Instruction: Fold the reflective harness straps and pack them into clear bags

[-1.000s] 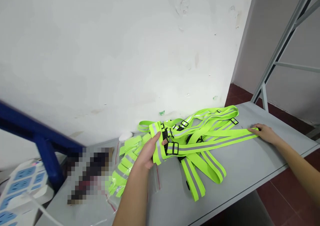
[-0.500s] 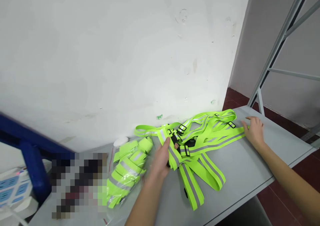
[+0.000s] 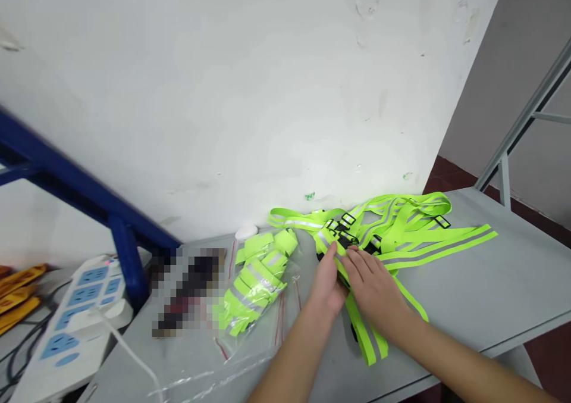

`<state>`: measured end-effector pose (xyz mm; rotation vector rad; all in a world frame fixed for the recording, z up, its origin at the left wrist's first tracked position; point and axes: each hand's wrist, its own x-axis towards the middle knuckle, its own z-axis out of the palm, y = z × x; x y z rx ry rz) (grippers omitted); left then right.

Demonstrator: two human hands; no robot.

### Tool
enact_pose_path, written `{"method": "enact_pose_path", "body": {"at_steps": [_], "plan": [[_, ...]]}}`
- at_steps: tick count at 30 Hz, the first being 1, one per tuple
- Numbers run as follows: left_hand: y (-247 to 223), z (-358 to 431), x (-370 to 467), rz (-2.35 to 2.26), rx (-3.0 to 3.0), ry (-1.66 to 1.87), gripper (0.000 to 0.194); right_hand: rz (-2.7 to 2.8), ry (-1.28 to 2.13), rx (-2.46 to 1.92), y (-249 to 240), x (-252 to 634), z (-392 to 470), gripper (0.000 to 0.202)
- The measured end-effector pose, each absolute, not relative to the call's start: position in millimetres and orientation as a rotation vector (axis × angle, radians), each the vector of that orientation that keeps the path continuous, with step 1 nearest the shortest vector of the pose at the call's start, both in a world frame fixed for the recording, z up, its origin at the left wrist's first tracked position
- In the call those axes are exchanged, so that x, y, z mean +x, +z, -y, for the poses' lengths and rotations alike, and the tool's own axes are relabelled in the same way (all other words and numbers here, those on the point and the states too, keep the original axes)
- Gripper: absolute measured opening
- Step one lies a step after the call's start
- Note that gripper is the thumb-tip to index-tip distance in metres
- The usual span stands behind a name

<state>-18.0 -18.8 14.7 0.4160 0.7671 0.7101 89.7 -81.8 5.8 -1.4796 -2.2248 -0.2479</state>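
Observation:
A neon yellow-green reflective strap vest (image 3: pixel 446 245) with grey stripes and black buckles lies spread on the grey table against the wall. My left hand (image 3: pixel 328 284) is closed on a folded band at its near left part, thumb on top. Beside it, my right hand (image 3: pixel 372 284) lies over the same bunch of straps with fingers held together and bent onto it. Both hands almost touch, and the straps beneath them are hidden. A black buckle (image 3: pixel 345 240) shows just beyond my fingertips. Two strap ends hang toward the table's front edge.
Left of my hands, a clear bag holds another folded reflective vest (image 3: pixel 256 287). A round white object (image 3: pixel 246 231) sits behind it. Further left are a blurred-out item (image 3: pixel 191 290), a blue metal frame (image 3: pixel 127 254) and a white power strip (image 3: pixel 75 325). A metal frame (image 3: pixel 504 177) stands at right.
My right hand has come from the far right strap end to the bunch beside my left hand. The loose strap end now lies free. The view has shifted left.

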Motion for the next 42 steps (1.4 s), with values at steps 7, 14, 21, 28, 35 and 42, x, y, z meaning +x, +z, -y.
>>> {"method": "enact_pose_path", "body": {"at_steps": [7, 14, 21, 28, 35, 42], "plan": [[40, 29, -11, -0.754, 0.153, 0.655, 0.034, 2.133, -0.513, -1.144, 20, 129, 77, 0.036], [41, 21, -27, -0.712, 0.666, 0.449, 0.036, 2.011, -0.467, -1.068, 25, 142, 99, 0.042], [48, 26, -28, -1.021, 1.213, 0.469, 0.04, 1.956, -0.38, -1.103, 19, 144, 117, 0.042], [44, 20, -25, -1.256, 1.397, 0.556, 0.039, 2.07, -0.49, -1.025, 4, 144, 115, 0.034], [42, 22, -16, -1.19, 0.998, 0.673, 0.043, 2.024, -0.467, -0.978, 7, 150, 117, 0.04], [44, 8, -34, -1.296, 1.34, 0.596, 0.059, 1.909, -0.342, -0.891, 4, 156, 122, 0.05]]}}
